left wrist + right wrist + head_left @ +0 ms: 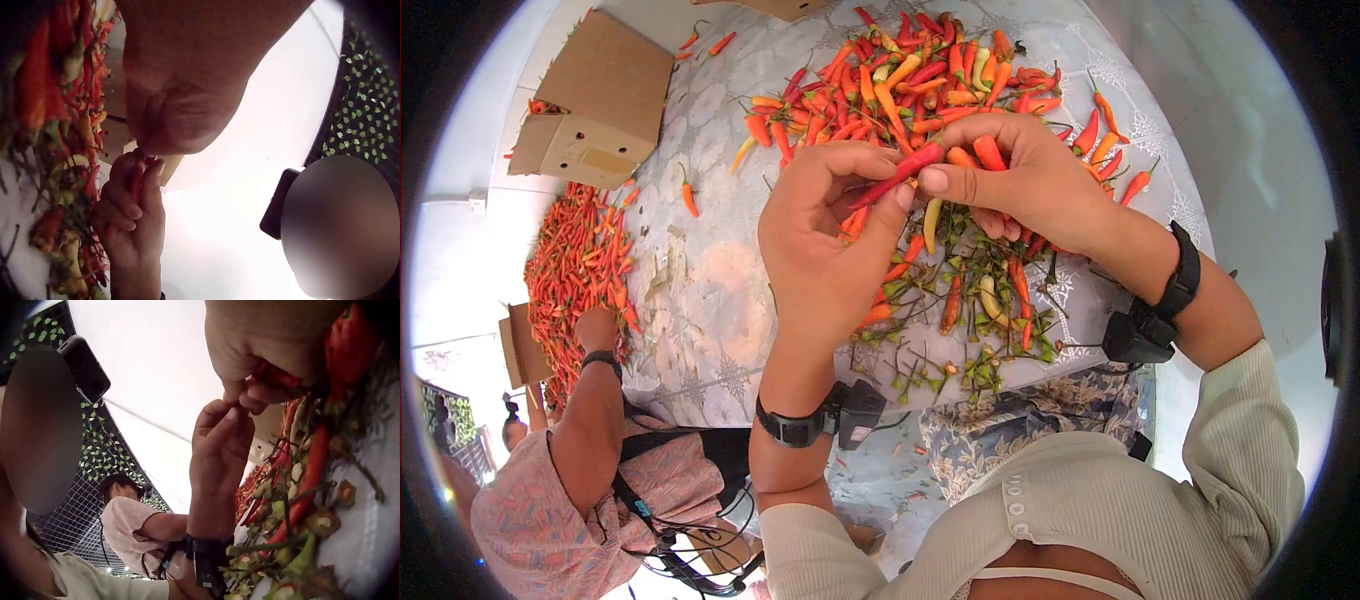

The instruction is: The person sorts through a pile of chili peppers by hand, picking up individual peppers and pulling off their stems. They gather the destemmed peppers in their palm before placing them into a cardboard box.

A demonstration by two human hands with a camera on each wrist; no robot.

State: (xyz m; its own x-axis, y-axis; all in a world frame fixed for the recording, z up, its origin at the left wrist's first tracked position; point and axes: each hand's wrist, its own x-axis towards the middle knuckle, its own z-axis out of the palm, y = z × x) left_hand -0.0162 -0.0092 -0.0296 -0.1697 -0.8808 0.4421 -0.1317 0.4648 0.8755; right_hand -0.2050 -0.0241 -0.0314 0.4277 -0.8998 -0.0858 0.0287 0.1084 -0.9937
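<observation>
A long red chili (pixel 900 175) is held between both hands above the table. The left hand (pixel 825 235) pinches its lower end between thumb and fingers, with more red chilies partly visible in the palm. The right hand (pixel 1035 185) pinches the upper end near the stem, and other red and orange chilies show between its fingers. In the left wrist view the right hand (pixel 134 212) has curled fingers around a red chili. In the right wrist view the left hand (pixel 222 447) meets the right hand (pixel 269 347) at the fingertips.
Behind the hands lies a pile of red and orange chilies (pixel 920 80). Green stems (pixel 980 365) are scattered at the table's near edge. A cardboard box (pixel 600 95) stands at the left, beside a larger chili heap (pixel 575 270) where another person's hand (pixel 597 328) reaches.
</observation>
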